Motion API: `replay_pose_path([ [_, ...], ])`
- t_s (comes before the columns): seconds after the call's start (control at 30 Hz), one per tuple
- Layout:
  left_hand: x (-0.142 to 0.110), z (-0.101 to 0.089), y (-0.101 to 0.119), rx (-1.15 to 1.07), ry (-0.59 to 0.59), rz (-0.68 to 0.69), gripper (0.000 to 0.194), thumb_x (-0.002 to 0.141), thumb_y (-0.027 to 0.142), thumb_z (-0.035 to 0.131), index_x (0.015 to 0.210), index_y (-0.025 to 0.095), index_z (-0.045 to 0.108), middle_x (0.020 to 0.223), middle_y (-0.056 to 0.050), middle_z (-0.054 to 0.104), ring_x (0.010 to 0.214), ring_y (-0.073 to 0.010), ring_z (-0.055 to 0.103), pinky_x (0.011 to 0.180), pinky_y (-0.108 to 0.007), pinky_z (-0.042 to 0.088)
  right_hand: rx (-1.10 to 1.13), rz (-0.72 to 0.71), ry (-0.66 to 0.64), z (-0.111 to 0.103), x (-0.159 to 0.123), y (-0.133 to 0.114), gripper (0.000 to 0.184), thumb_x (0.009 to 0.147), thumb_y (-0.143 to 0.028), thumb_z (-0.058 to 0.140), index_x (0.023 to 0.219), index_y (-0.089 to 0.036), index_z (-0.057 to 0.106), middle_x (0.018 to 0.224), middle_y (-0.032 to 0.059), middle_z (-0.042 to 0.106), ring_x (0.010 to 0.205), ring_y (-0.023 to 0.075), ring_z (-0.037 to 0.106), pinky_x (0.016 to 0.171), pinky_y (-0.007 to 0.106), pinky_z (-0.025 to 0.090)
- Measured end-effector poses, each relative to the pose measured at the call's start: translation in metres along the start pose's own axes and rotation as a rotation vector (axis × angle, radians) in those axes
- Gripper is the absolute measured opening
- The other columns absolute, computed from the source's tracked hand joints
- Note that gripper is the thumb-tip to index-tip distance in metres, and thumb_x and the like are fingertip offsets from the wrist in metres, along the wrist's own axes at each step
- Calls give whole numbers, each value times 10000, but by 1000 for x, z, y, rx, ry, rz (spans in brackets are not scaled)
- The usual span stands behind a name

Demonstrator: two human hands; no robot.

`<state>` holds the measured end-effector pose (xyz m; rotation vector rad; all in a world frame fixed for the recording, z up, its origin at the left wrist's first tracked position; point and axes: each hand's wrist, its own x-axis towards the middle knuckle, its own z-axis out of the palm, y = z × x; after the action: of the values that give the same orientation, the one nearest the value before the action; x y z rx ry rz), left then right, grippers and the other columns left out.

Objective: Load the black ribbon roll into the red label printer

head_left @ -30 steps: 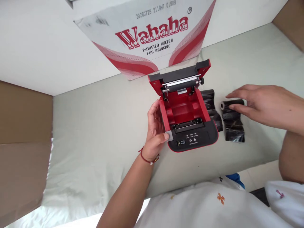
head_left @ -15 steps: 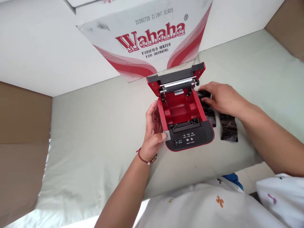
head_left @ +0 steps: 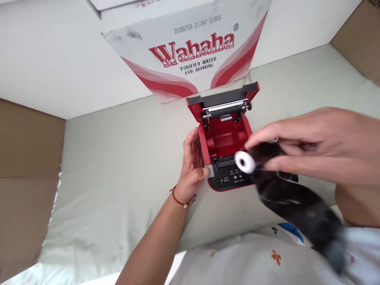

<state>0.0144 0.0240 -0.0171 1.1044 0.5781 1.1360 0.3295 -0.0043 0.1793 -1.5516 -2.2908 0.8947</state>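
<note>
A red and black label printer stands on the cloth, its lid tipped up and its red paper bay bare inside. My left hand is closed around the printer's left side, thumb on a grey tab at its front corner. My right hand, blurred, grips a paper roll with a black outer layer. The roll's white end, with a dark hole in the middle, points toward the printer and overlaps its front right part. A long black strip trails from it toward my clothing.
Behind the printer stands a white and red water carton. Brown cardboard rises on the left, with more cardboard at the far right. Another dark piece lies on the pale green cloth, partly behind my right hand.
My right hand has lifted the black roll from the cloth beside the printer and brought it nearer the camera, turning its white end into view. The left hand stays on the printer.
</note>
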Motion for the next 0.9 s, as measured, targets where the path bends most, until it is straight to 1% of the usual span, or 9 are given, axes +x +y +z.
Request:
replay_pose_path([
  [0.03, 0, 0, 1, 1, 2, -3, 1062, 844, 630, 1077, 1781, 504, 592, 1986, -8, 496, 1896, -448, 412, 1538, -633, 454, 4, -37, -32, 10, 16, -12, 314, 1112, -349, 751, 1397, -368, 882, 846, -47, 769, 677, 147, 652, 692, 320, 511],
  [0.1, 0, 1, 2, 6, 0, -3, 1064, 845, 635, 1078, 1782, 499, 592, 1990, -16, 494, 1892, -452, 421, 1530, -638, 465, -139, 28, -13, 29, 44, -32, 373, 1108, -200, 696, 1424, -308, 862, 1069, -2, 864, 859, 200, 773, 781, 349, 529],
  [0.23, 0, 1, 2, 4, -6, 0, 1055, 857, 629, 1070, 1784, 505, 583, 2006, -14, 471, 1903, -446, 402, 1530, -642, 464, -503, 218, -82, 50, 71, -51, 460, 1150, -195, 635, 1575, -272, 790, 1454, 93, 864, 1117, 334, 847, 776, 393, 484],
  [0.37, -1, 0, 0, 18, -9, -3, 1094, 847, 643, 1075, 1802, 511, 558, 2008, -14, 461, 1927, -453, 350, 1567, -667, 393, -617, 263, -80, 58, 83, -55, 496, 1184, -208, 566, 1639, -279, 752, 1439, 121, 867, 1084, 350, 849, 737, 383, 434],
  [0.53, -1, 0, -2, 23, -14, -1, 1112, 849, 665, 1062, 1815, 500, 538, 2011, -24, 451, 1938, -464, 322, 1579, -682, 360, -625, 241, -61, 64, 94, -47, 492, 1197, -201, 531, 1633, -251, 754, 1342, 162, 881, 1093, 374, 861, 771, 398, 495],
  [0.67, -1, 2, 1, -3, -10, -9, 1080, 854, 649, 1059, 1799, 513, 555, 2000, -12, 464, 1929, -463, 337, 1573, -686, 365, -444, -44, -59, 51, 73, -28, 399, 1212, -261, 593, 1564, -269, 782, 1591, 94, 824, 1166, 331, 871, 838, 429, 610],
  [0.77, -2, 5, 5, -1, -16, -9, 1062, 870, 639, 1046, 1800, 508, 551, 2007, -11, 458, 1934, -463, 325, 1586, -697, 331, -302, -346, 73, 40, 41, -15, 351, 1270, -313, 532, 1482, -276, 809, 1574, 50, 838, 1245, 269, 870, 906, 412, 681],
  [0.83, -4, 7, 8, -3, -15, -4, 1032, 894, 626, 1026, 1800, 504, 548, 2015, -10, 449, 1935, -462, 322, 1585, -705, 328, -316, -502, 102, 40, 18, -10, 379, 1271, -263, 491, 1458, -263, 821, 1532, 34, 859, 1364, 227, 843, 1076, 393, 715],
  [0.9, -7, 10, 9, 8, -7, 3, 990, 930, 626, 995, 1803, 501, 544, 2014, -12, 448, 1920, -460, 352, 1565, -700, 371, -398, -630, 54, 44, -2, -7, 453, 1204, -191, 474, 1491, -209, 824, 1624, 70, 819, 1550, 214, 761, 1293, 380, 674],
])
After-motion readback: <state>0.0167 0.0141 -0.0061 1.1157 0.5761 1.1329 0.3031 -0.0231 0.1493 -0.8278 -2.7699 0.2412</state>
